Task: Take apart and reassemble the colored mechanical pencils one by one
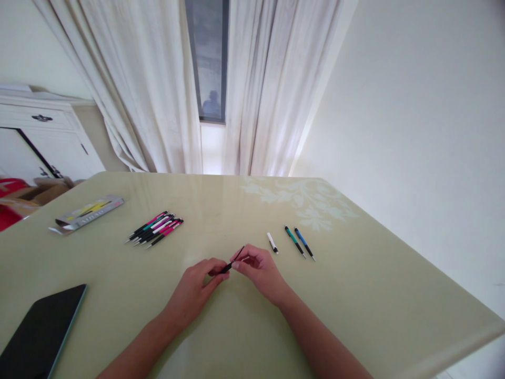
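Note:
My left hand (205, 273) is closed in a pinch on the black lower barrel (226, 268) of a pen, above the middle of the table. Fingers of my right hand (254, 266) pinch a thin dark pen refill (239, 253), which slants up from the barrel's end; how far it sits inside is hidden by the fingertips. Just beyond my right hand lies a white upper pen barrel (272, 242) with a dark end. Beside it, a green pen (295, 241) and a blue pen (305, 243), both with black grips, rest side by side.
Several pens (155, 229) lie in a bunch at left. Farther left is an opened pen box (90, 213), and a dark tablet (43, 331) lies near the front left. The pale table (355, 295) reaches toward curtains, with a cardboard box (43, 192) beyond its left edge.

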Demonstrator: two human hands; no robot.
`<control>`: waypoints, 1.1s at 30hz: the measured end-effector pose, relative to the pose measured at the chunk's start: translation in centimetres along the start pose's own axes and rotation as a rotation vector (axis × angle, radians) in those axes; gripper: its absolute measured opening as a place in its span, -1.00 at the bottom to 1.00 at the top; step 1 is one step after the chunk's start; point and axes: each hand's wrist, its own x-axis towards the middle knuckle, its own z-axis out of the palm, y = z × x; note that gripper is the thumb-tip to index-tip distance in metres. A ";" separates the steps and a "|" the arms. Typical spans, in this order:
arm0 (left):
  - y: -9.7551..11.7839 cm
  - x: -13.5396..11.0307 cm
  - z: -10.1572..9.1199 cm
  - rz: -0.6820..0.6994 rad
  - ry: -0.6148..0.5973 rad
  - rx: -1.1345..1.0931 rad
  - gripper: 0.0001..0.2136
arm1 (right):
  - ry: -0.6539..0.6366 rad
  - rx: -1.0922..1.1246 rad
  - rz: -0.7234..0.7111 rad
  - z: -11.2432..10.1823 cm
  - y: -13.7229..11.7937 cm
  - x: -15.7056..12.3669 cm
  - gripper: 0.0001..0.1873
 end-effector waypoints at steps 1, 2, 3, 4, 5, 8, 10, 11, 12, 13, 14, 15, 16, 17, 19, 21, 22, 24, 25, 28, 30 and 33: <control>0.0 0.0 0.0 -0.004 -0.003 -0.005 -0.85 | -0.001 -0.024 -0.014 -0.1 0.0 0.0 -0.82; 0.1 0.0 0.0 -0.011 -0.008 -0.010 -0.85 | -0.004 -0.049 -0.027 -0.2 0.0 -0.1 -0.83; 0.1 0.0 0.0 -0.018 -0.014 -0.016 -0.85 | -0.011 -0.075 -0.036 -0.3 0.0 -0.1 -0.83; 0.2 0.0 -0.1 -0.025 -0.021 -0.023 -0.86 | -0.021 -0.099 -0.043 -0.4 0.0 -0.1 -0.82; 0.2 0.0 -0.1 -0.029 -0.028 -0.029 -0.86 | -0.035 -0.117 -0.047 -0.5 0.0 -0.2 -0.80; 0.2 0.0 -0.2 -0.038 -0.033 -0.033 -0.86 | -0.041 -0.129 -0.061 -0.6 -0.1 -0.3 -0.74; 0.1 -0.1 -0.1 -0.042 -0.026 -0.027 -0.85 | -0.012 -0.136 -0.091 -0.6 -0.3 -0.3 -0.78; 0.0 -0.1 0.0 -0.043 -0.023 -0.023 -0.84 | 0.001 -0.147 -0.109 -0.6 -0.4 -0.3 -0.81; -0.1 -0.2 0.1 -0.042 -0.020 -0.018 -0.84 | 0.006 -0.161 -0.124 -0.6 -0.5 -0.3 -0.82; -0.2 -0.2 0.1 -0.039 -0.018 -0.015 -0.84 | 0.001 -0.177 -0.133 -0.6 -0.7 -0.3 -0.81; -0.3 -0.2 0.1 -0.035 -0.015 -0.014 -0.83 | -0.012 -0.192 -0.134 -0.7 -0.8 -0.3 -0.80; -0.3 -0.2 0.1 -0.035 -0.011 -0.015 -0.83 | -0.030 -0.209 -0.129 -0.8 -0.9 -0.2 -0.80; -0.2 -0.2 0.1 -0.035 -0.007 -0.018 -0.82 | -0.046 -0.226 -0.118 -0.9 -1.0 -0.2 -0.81; -0.1 -0.1 0.0 -0.037 -0.002 -0.022 -0.82 | -0.056 -0.246 -0.105 -1.2 -1.1 -0.1 -0.79; 0.2 0.0 -0.3 -0.050 0.012 -0.031 -0.82 | -0.025 -0.313 -0.084 -2.0 -1.1 0.0 -0.65; 0.4 0.1 -0.5 -0.071 0.027 -0.039 -0.82 | 0.098 -0.472 -0.079 -3.2 -0.8 0.2 -0.61; 0.5 0.1 -0.6 -0.082 0.035 -0.043 -0.82 | 0.183 -0.600 -0.078 -3.9 -0.6 0.3 -0.65; 0.5 0.2 -0.7 -0.102 0.048 -0.045 -0.81 | 0.322 -0.911 -0.047 -5.3 0.0 0.3 -0.70; 0.5 0.2 -0.8 -0.110 0.054 -0.044 -0.81 | 0.346 -1.047 -0.013 -5.9 0.3 0.4 -0.69; 0.4 0.2 -0.8 -0.120 0.058 -0.036 -0.80 | 0.306 -1.266 0.066 -7.4 1.4 0.4 -0.69; 0.4 0.2 -0.8 -0.110 0.057 -0.034 -0.79 | 0.281 -1.285 0.062 -8.0 1.8 0.4 -0.71; 0.3 0.2 -0.8 -0.096 0.059 -0.022 -0.79 | 0.285 -1.195 0.011 -8.2 1.8 0.5 -0.70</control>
